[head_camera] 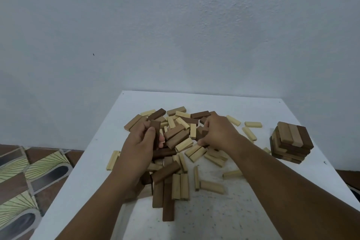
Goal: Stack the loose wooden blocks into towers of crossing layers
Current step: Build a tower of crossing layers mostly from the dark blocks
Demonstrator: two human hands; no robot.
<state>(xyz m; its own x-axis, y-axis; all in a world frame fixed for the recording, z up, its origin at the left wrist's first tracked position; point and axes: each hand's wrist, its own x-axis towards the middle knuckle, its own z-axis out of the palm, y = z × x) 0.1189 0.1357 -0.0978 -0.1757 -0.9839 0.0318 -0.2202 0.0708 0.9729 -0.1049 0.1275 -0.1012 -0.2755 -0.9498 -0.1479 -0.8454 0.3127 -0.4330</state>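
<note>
A heap of loose wooden blocks (180, 136), pale and dark brown, covers the middle of the white table (243, 210). My left hand (138, 146) holds a dark brown block (155, 132) upright between thumb and fingers at the heap's left side. My right hand (218, 130) reaches into the heap's right part with fingers curled round a dark block (204, 133). A short tower of crossing layers (291, 142) stands at the table's right edge, apart from both hands.
Stray pale blocks (252, 124) lie between the heap and the tower, and others (212, 187) lie near the front. A blue-grey wall (175, 35) rises behind the table. Patterned floor tiles (29, 171) show on the left.
</note>
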